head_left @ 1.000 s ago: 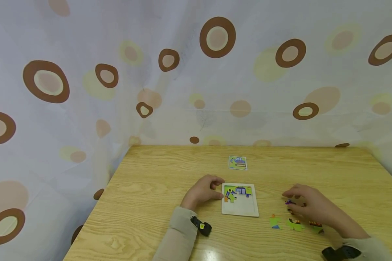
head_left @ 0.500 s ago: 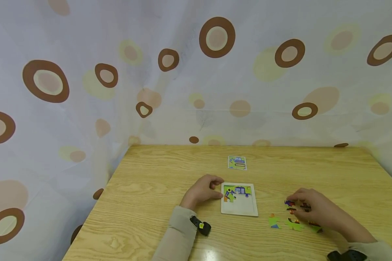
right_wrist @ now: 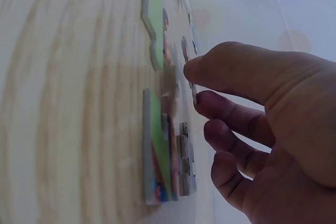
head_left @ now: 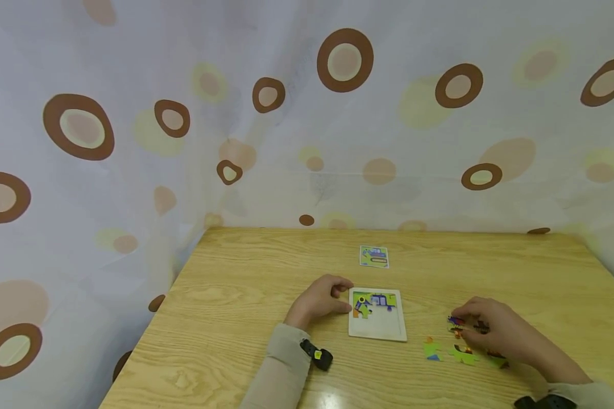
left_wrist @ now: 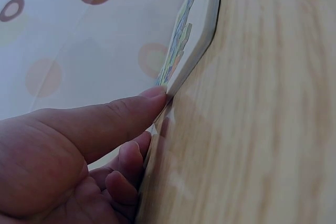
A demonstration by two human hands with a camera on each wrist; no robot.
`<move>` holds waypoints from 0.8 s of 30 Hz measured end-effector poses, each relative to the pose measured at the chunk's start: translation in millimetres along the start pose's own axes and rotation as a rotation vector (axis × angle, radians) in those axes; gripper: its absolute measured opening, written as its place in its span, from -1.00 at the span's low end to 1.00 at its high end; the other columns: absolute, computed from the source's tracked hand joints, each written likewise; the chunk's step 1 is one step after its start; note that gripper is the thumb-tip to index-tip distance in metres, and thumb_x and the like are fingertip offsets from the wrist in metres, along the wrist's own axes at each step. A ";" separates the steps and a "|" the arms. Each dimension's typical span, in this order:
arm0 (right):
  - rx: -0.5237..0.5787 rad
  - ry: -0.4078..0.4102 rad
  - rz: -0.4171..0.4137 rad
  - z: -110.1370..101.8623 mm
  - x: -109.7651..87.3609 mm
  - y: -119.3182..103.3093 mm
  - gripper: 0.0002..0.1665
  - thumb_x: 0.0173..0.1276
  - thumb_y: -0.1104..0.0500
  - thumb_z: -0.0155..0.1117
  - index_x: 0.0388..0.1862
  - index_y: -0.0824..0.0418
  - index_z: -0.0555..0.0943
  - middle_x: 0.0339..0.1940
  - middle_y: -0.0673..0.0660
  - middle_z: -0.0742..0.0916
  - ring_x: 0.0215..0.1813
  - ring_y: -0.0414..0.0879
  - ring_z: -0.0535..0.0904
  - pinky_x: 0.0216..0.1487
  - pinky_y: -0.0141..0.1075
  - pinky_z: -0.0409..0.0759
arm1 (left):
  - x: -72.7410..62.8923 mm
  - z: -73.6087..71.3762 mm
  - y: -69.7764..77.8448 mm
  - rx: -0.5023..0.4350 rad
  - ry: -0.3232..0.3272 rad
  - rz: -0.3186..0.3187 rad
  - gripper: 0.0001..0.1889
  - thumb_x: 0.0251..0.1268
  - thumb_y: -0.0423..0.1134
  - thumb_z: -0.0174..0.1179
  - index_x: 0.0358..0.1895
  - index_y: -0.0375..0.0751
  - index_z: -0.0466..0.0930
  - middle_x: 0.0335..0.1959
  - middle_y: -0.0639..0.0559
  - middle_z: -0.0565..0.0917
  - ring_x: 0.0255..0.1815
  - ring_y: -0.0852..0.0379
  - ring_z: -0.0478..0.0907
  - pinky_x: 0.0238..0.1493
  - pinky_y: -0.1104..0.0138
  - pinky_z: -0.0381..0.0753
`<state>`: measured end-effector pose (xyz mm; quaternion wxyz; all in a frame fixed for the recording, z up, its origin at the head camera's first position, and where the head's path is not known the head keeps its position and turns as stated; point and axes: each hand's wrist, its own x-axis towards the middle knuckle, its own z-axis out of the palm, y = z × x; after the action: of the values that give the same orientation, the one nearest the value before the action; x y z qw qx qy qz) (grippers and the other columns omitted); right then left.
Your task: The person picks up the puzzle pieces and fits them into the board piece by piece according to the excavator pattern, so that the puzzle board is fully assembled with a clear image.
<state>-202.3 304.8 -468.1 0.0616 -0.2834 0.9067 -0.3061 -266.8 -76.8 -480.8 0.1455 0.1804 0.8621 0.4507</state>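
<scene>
My left hand [head_left: 319, 298] holds the left side of a white square puzzle board [head_left: 376, 330], the thumb at its left edge and a finger at its far corner. In the left wrist view the thumb [left_wrist: 118, 116] tip meets the board's rim [left_wrist: 197, 51]. Joined pieces of a blue and green digger picture [head_left: 381, 299] fill the board's far part. To the right, my right hand [head_left: 498, 329] pinches a small dark purple puzzle piece [head_left: 455, 321] low over the table between thumb and forefinger. In the right wrist view this piece [right_wrist: 185, 48] shows edge-on at the fingertips; other fingers curl below.
Near the right hand lie several loose pieces: a green and blue piece [head_left: 432, 350], a green piece [head_left: 463, 355] and a dark piece [head_left: 482, 326] partly behind the fingers. A picture card [head_left: 374, 257] lies beyond the board. A patterned cloth [head_left: 307, 125] hangs behind the wooden table [head_left: 235, 272].
My right hand has shifted slightly right and nearer to me, and its thumb and forefinger have closed in on the purple piece. The left hand and the board have stayed in place.
</scene>
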 end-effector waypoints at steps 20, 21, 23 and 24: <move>0.078 0.079 -0.073 15.3 31.5 -38.0 -0.69 0.29 0.30 0.36 0.00 0.07 0.68 -0.14 -0.08 0.58 -0.28 -0.22 0.41 -0.47 -0.35 0.40 | 0.7 0.8 -1.6 0.007 0.001 0.009 -0.53 0.10 -0.38 0.46 0.14 -0.21 0.64 -0.09 0.11 0.60 -0.20 0.15 0.39 -0.15 0.35 0.40; 0.075 0.079 -0.079 16.8 34.2 -40.2 -0.69 0.28 0.31 0.36 -0.01 0.07 0.68 -0.16 -0.09 0.57 -0.28 -0.20 0.42 -0.46 -0.35 0.39 | 0.8 0.8 -1.7 0.007 0.001 0.009 -0.53 0.10 -0.38 0.46 0.14 -0.21 0.64 -0.09 0.11 0.60 -0.20 0.15 0.40 -0.14 0.35 0.40; 0.074 0.078 -0.099 19.4 39.4 -44.1 -0.68 0.27 0.33 0.35 -0.01 0.10 0.69 -0.17 -0.08 0.57 -0.28 -0.18 0.42 -0.45 -0.34 0.39 | 1.3 0.7 -2.1 0.008 0.001 0.008 -0.53 0.10 -0.38 0.46 0.14 -0.20 0.64 -0.09 0.11 0.60 -0.20 0.16 0.40 -0.13 0.35 0.41; 0.069 0.079 -0.112 20.9 42.3 -45.7 -0.68 0.26 0.34 0.35 -0.01 0.11 0.69 -0.17 -0.07 0.57 -0.27 -0.16 0.43 -0.43 -0.33 0.40 | 1.4 0.8 -2.2 0.008 0.001 0.008 -0.53 0.10 -0.38 0.46 0.14 -0.20 0.64 -0.09 0.12 0.60 -0.20 0.16 0.40 -0.13 0.35 0.41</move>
<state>-209.9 240.9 -455.4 0.0185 -0.3192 0.8801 -0.3511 -268.2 -76.8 -483.2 0.1425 0.1841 0.8632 0.4480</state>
